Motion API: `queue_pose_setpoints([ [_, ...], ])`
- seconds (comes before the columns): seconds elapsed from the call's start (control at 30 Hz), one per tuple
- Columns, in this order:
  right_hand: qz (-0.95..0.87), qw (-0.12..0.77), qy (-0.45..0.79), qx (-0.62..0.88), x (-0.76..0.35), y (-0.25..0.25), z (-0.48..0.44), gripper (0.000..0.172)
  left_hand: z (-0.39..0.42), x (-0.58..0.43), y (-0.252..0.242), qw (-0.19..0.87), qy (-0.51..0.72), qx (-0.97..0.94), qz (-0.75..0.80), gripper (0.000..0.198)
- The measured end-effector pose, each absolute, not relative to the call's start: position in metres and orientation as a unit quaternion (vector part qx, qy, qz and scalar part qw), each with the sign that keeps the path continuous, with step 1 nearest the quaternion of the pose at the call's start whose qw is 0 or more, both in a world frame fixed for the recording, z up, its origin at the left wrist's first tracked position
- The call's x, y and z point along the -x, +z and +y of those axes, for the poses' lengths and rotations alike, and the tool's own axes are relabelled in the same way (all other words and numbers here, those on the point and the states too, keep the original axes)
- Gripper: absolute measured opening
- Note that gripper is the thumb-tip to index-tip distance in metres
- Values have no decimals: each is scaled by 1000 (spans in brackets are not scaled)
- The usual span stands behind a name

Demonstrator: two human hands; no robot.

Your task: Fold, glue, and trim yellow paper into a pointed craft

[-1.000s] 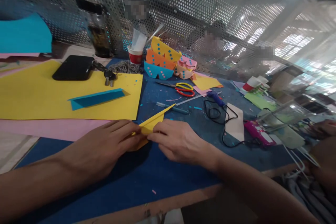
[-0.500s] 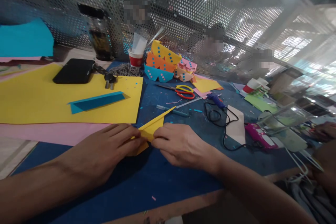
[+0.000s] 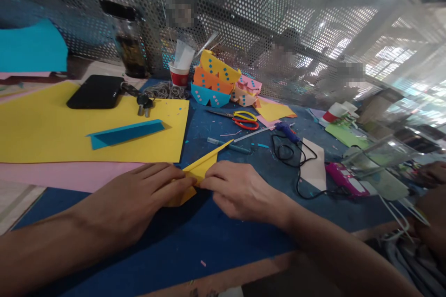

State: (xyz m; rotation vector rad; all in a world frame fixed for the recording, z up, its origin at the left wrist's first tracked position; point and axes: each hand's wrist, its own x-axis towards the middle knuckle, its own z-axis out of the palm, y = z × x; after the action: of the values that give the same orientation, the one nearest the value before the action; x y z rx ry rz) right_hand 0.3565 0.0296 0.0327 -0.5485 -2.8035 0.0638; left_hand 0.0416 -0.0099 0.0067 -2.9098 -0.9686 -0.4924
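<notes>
A folded yellow paper [image 3: 202, 165] lies on the blue mat [image 3: 223, 236], its long point aimed up and to the right. My left hand [image 3: 139, 199] lies over its near left part, fingers pressed down on the paper. My right hand [image 3: 237, 190] pinches the paper's fold at the middle with thumb and fingers together. Both hands meet at the fold, and the paper's near end is hidden under them.
A big yellow sheet [image 3: 52, 134] with a folded blue strip [image 3: 123, 133] lies left, over a pink sheet [image 3: 69, 171]. Scissors [image 3: 244, 119], a pen [image 3: 228, 145], a glue gun [image 3: 287, 131] with black cord, a pink device [image 3: 346, 180], paper crafts [image 3: 216, 81], a phone [image 3: 95, 91] and a cup [image 3: 179, 74] lie beyond. Another person's hand [image 3: 432, 171] is at far right.
Both hands have stayed on the yellow paper; the fingers shifted slightly along the fold and the paper's point sank a little towards the mat.
</notes>
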Motion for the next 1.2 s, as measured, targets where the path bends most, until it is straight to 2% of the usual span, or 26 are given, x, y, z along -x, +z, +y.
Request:
queue_pose_setpoints([
  [0.1, -973, 126, 11, 191, -356, 34, 29, 24, -9, -43, 5, 0, -151, 938, -312, 68],
  [0.23, -973, 124, 24, 193, -355, 36, 28, 24, -7, -43, 3, 0, -160, 941, -299, 68],
  [0.47, -970, 128, 24, 205, -353, 34, 27, 25, -3, -50, -2, 19, -193, 932, -306, 52],
  [0.63, -963, 157, 27, 217, -350, 27, 31, 25, 1, -48, -7, 16, -222, 926, -304, 54],
  [0.9, -967, 145, 14, 209, -350, 29, 31, 33, 3, -43, 1, 1, -252, 923, -290, 59],
  [1.2, -967, 149, 38, 203, -356, 26, 32, 31, 1, -51, 13, 29, -293, 917, -268, 47],
])
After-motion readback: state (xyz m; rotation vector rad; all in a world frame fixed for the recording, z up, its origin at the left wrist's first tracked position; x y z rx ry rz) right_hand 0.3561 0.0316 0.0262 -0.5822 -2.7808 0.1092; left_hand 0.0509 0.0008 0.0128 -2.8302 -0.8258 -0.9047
